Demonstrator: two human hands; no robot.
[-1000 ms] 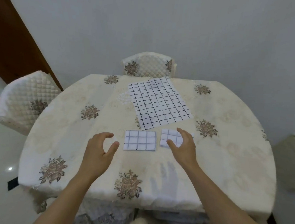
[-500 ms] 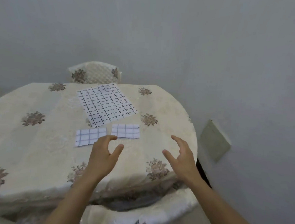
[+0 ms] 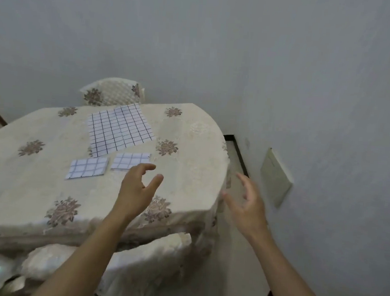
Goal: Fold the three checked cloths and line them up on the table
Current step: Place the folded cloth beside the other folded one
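Two small folded checked cloths lie side by side on the table: one on the left (image 3: 87,168) and one on the right (image 3: 131,161). Behind them a large checked cloth (image 3: 119,130) lies spread flat. My left hand (image 3: 137,190) hovers open above the table, just right of and in front of the right folded cloth, holding nothing. My right hand (image 3: 246,204) is open with fingers spread, off the table's right edge, over the floor.
The round table (image 3: 194,171) wears a cream floral tablecloth. A quilted chair (image 3: 112,92) stands behind it and another chair (image 3: 152,256) is tucked under the near edge. A grey wall with a cream panel (image 3: 275,177) is close on the right.
The view has swung to the right, so the table and cloths sit further left. Both hands have drawn away from the folded cloths; my right hand is now past the table's right edge.
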